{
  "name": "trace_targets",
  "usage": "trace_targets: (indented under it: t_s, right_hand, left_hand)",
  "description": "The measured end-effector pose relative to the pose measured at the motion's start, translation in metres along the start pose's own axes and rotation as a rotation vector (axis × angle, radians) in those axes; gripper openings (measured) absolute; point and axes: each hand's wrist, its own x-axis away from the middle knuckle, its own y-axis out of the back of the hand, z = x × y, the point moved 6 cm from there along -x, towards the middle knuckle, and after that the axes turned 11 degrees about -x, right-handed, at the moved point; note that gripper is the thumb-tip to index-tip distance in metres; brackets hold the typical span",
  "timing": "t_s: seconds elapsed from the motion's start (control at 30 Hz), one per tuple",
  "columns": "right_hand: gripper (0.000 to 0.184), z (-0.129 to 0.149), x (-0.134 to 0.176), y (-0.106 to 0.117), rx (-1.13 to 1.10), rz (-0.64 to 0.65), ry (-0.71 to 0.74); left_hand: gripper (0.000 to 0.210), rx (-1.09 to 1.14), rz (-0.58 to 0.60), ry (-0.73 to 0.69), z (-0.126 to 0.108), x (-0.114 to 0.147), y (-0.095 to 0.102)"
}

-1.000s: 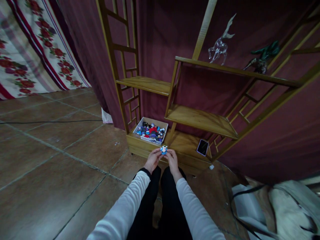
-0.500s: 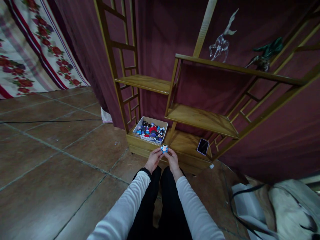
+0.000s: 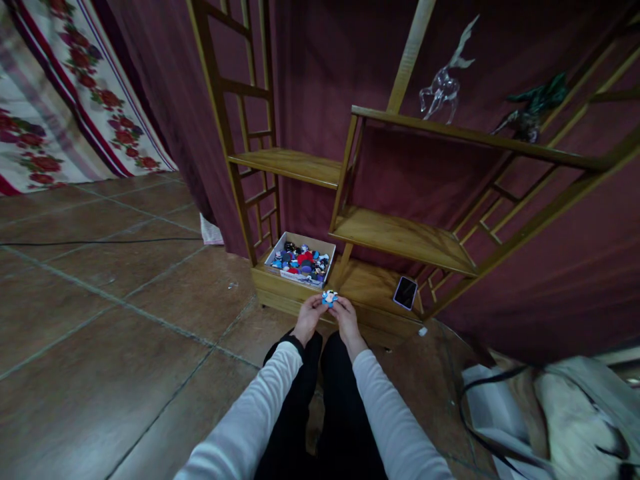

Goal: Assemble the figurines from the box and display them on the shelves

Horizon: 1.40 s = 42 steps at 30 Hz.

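Observation:
Between my two hands is a small blue, white and pale-pink figurine [image 3: 330,299], held up in front of my knees. My left hand [image 3: 308,320] pinches its left side with the fingertips. On the other side, the fingers of my right hand [image 3: 347,321] are closed on it too. Just beyond my hands, a shallow cardboard box [image 3: 327,248] stands on the low base of a wooden shelf. Several small colourful pieces [image 3: 306,260] in red, blue, black and purple fill it; their exact kinds are too small to make out.
A tablet or phone [image 3: 405,293] lies on the shelf base at right. The wooden shelf unit [image 3: 405,240] carries a clear deer figure [image 3: 443,87] and a dark green ornament [image 3: 537,107]. Bags [image 3: 575,413] lie at lower right; a black cable [image 3: 100,241] crosses the tiled floor.
The figurine has turned or tilted slightly between my fingers, and its pale part shows a little differently. Both hands stay in nearly the same place; the view shifts a little.

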Motion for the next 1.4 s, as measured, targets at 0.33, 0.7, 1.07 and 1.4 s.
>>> trace_targets:
  t_s: [0.33, 0.7, 1.07, 1.4]
  right_hand:
    - [0.022, 0.0045, 0.0005, -0.0007, -0.003, 0.073, 0.028]
    - [0.027, -0.0025, -0.002, 0.0005, 0.015, 0.037, -0.008]
    - [0.025, -0.0002, 0.0012, -0.0038, -0.099, 0.05, -0.084]
    - [0.032, -0.0018, -0.0001, 0.0004, -0.057, 0.057, -0.122]
  left_hand:
    - [0.037, 0.034, 0.034, 0.038, -0.0042, 0.0032, 0.0002]
    - [0.035, 0.031, 0.025, 0.101, 0.0011, -0.0016, 0.0007]
    - [0.047, 0.0, 0.079, 0.101, -0.0008, -0.0007, -0.0028]
    - [0.054, -0.024, -0.013, 0.041, -0.0036, 0.0006, -0.0038]
